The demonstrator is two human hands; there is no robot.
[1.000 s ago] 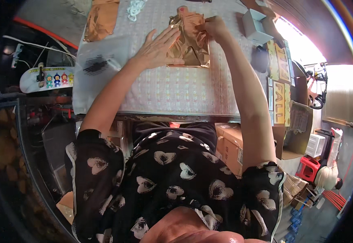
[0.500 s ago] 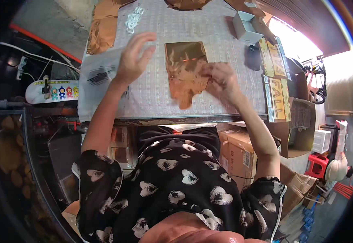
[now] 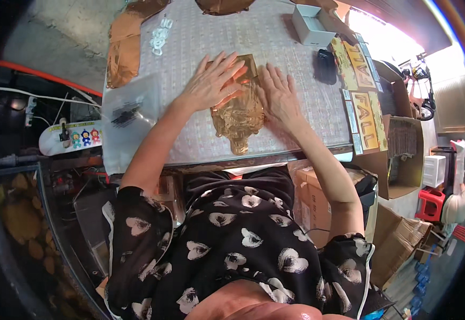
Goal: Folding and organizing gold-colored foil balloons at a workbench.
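Note:
A shiny gold foil piece, resembling a flat, folded foil balloon, lies on the table in front of me. It is creased and narrows to a short tail at the near end. My left hand lies over its upper left part, fingers stretched out and partly hiding it. Along its right edge my right hand rests flat, palm down with fingers extended. Neither hand grips anything.
White rings lie at the back left beside more gold foil. Clear plastic bags cover the left side. An open white box, a black object and yellow printed packs line the right.
My left hand has come down from the left onto the foil. My right hand has let go of the foil's right edge and flattened beside it. The foil looks more crinkled.

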